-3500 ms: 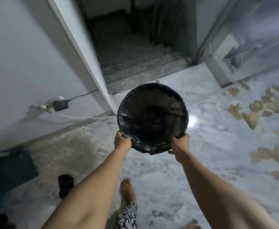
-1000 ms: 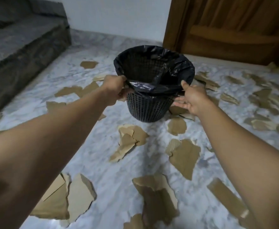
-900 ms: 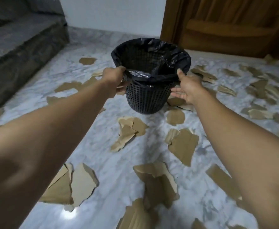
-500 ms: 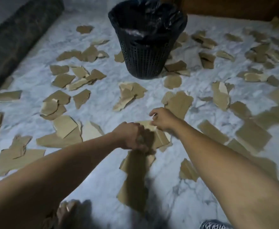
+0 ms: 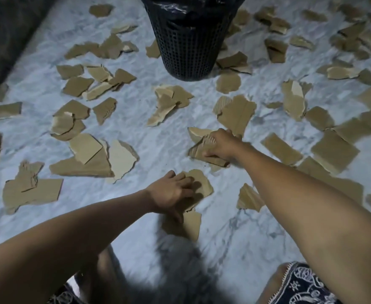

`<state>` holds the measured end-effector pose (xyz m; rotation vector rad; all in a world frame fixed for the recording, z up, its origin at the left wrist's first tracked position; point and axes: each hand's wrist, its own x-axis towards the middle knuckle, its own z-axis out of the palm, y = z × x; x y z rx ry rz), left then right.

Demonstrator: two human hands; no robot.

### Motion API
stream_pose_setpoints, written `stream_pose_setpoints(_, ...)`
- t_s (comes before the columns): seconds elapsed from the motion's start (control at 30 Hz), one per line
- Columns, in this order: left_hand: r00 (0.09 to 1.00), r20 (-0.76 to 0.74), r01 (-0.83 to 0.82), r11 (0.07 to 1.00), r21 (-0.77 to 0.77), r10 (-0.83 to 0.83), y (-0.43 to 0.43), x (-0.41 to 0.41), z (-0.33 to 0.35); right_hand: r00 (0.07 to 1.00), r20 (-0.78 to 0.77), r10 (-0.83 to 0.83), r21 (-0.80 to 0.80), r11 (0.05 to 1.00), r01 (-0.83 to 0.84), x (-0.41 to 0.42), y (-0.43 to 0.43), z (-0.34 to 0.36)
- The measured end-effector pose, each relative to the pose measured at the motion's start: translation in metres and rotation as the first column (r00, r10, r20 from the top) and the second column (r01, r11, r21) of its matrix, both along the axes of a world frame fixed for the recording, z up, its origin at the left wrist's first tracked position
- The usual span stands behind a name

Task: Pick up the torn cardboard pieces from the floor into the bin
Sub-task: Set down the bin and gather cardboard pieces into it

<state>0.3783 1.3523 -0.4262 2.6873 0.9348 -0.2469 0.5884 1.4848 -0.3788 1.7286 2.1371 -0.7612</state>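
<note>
Bin is standing upright on the marble floor at the far end of the view, its rim cut off by the frame, a black liner showing at the top; it is likely parked mid-scatter so each handful is travelling only a short way.

Torn cardboard pieces are lying flat all round the bin: left of it, right of it, thickly on its near side; a few are touching its base; whether any are lying inside cannot be told, the mouth being out of frame.

Right hand, on the near side of the bin and slightly right of it, is gripping a small bunch of pieces; fingers are curling round the edges, corrugation showing; the bunch is tilting off the floor, probably several gathered at once to save trips.

Left hand, farther from the bin than the right, is lying on a flat piece with fingers spread and nearly straight, not closing on it; by the pose it is pinning or sliding the sheet to raise an edge, since flat card on smooth stone is offering little to pinch.

Patterned cloth is showing at the knee, farthest from the bin; the person seems to be crouching for reach.

Judgement: the job is barely begun; nearly everything is lying on the floor.
</note>
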Motion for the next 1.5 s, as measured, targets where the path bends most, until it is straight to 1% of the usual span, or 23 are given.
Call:
stream_pose_setpoints(0.1, 0.989, -0.013, -0.149, 0.988, -0.03, 0.149, 0.01, 0.006, -0.001, 0.999, 0.036, -0.028, -0.064, 0.998, 0.03, -0.004, 0.015, 0.002)
stream_pose_setpoints(0.2, 0.956, -0.033, -0.295, 0.95, -0.102, 0.293, 0.019, 0.009, -0.001, 0.994, 0.05, -0.098, -0.014, 0.995, 0.099, -0.005, 0.015, -0.006)
stream_pose_setpoints(0.3, 0.938, -0.012, -0.344, 0.925, -0.163, 0.347, 0.023, 0.009, 0.005, 0.983, 0.023, -0.182, 0.0, 0.983, 0.182, -0.002, 0.009, -0.021)
stream_pose_setpoints(0.4, 0.948, 0.086, -0.293, 0.948, -0.128, 0.305, 0.031, 0.002, 0.012, 0.975, 0.02, -0.223, 0.003, 0.975, 0.223, -0.001, 0.007, -0.026)
stream_pose_setpoints(0.5, 0.938, 0.189, -0.3, 0.954, 0.018, 0.292, 0.041, -0.005, 0.017, 0.965, -0.002, -0.262, 0.054, 0.964, 0.262, -0.001, 0.013, -0.02)
stream_pose_setpoints(0.57, 0.942, 0.232, -0.281, 0.947, 0.157, 0.242, 0.041, -0.005, 0.022, 0.941, -0.132, -0.31, 0.089, 0.942, 0.323, 0.001, 0.018, -0.011)
stream_pose_setpoints(0.63, 0.976, 0.209, -0.126, 0.954, 0.272, 0.069, 0.032, 0.0, 0.025, 0.873, -0.334, -0.356, 0.051, 0.918, 0.393, 0.003, 0.025, -0.002)
stream_pose_setpoints(0.67, 0.983, 0.178, -0.017, 0.962, 0.274, -0.033, 0.025, 0.003, 0.024, 0.838, -0.393, -0.378, 0.022, 0.907, 0.42, 0.005, 0.028, 0.004)
stream_pose_setpoints(0.73, 0.983, 0.104, 0.131, 0.977, 0.166, -0.15, 0.008, 0.007, 0.021, 0.796, -0.427, -0.43, -0.032, 0.887, 0.462, 0.013, 0.035, 0.019)
stream_pose_setpoints(0.8, 0.979, 0.098, 0.17, 0.982, 0.076, -0.177, 0.0, 0.01, 0.015, 0.781, -0.369, -0.505, -0.141, 0.86, 0.49, 0.028, 0.039, 0.035)
stream_pose_setpoints(0.83, 0.983, 0.12, 0.135, 0.989, 0.061, -0.142, -0.003, 0.013, 0.012, 0.787, -0.312, -0.532, -0.23, 0.846, 0.481, 0.038, 0.039, 0.042)
stream_pose_setpoints(0.9, 0.995, 0.098, -0.018, 1.0, -0.003, 0.018, -0.002, 0.02, 0.01, 0.821, -0.16, -0.547, -0.435, 0.786, 0.439, 0.057, 0.032, 0.049)
stream_pose_setpoints(0.93, 0.994, 0.036, -0.099, 0.994, -0.041, 0.101, 0.002, 0.024, 0.009, 0.849, -0.079, -0.523, -0.501, 0.757, 0.42, 0.065, 0.025, 0.048)
stream_pose_setpoints(0.97, 0.988, -0.051, -0.146, 0.987, -0.061, 0.143, 0.005, 0.027, 0.004, 0.883, 0.007, -0.47, -0.533, 0.745, 0.401, 0.072, 0.016, 0.045)
stream_pose_setpoints(1.0, 0.984, -0.113, -0.144, 0.989, -0.041, 0.139, 0.006, 0.031, -0.002, 0.916, 0.09, -0.392, -0.551, 0.746, 0.373, 0.075, 0.005, 0.041)
stream_pose_setpoints(1.07, 0.985, -0.146, -0.096, 0.995, 0.008, 0.096, 0.012, 0.041, -0.009, 0.954, 0.216, -0.207, -0.564, 0.771, 0.295, 0.074, -0.017, 0.034)
stream_pose_setpoints(1.13, 0.978, -0.161, -0.127, 0.991, 0.039, 0.131, 0.02, 0.053, -0.006, 0.957, 0.283, -0.069, -0.529, 0.821, 0.216, 0.069, -0.039, 0.028)
stream_pose_setpoints(1.2, 0.968, -0.195, -0.148, 0.987, 0.063, 0.158, 0.028, 0.064, -0.003, 0.952, 0.299, -0.059, -0.462, 0.865, 0.199, 0.068, -0.058, 0.02)
stream_pose_setpoints(1.3, 0.953, -0.249, -0.164, 0.984, 0.065, 0.175, 0.04, 0.078, 0.002, 0.953, 0.27, -0.141, -0.366, 0.9, 0.237, 0.072, -0.08, 0.006)
stream_pose_setpoints(1.37, 0.954, -0.231, -0.199, 0.98, -0.015, 0.19, 0.051, 0.089, 0.009, 0.948, 0.217, -0.234, -0.344, 0.89, 0.299, 0.075, -0.091, 0.0)
stream_pose_setpoints(1.43, 0.952, -0.183, -0.275, 0.95, -0.149, 0.246, 0.065, 0.099, 0.017, 0.927, 0.131, -0.35, -0.309, 0.875, 0.374, 0.082, -0.095, -0.001)
stream_pose_setpoints(1.47, 0.949, -0.158, -0.299, 0.938, -0.174, 0.273, 0.072, 0.102, 0.02, 0.905, 0.086, -0.416, -0.305, 0.854, 0.421, 0.09, -0.094, 0.0)
stream_pose_setpoints(1.5, 0.946, -0.134, -0.314, 0.936, -0.158, 0.295, 0.08, 0.104, 0.02, 0.876, 0.038, -0.482, -0.306, 0.828, 0.469, 0.099, -0.092, 0.004)
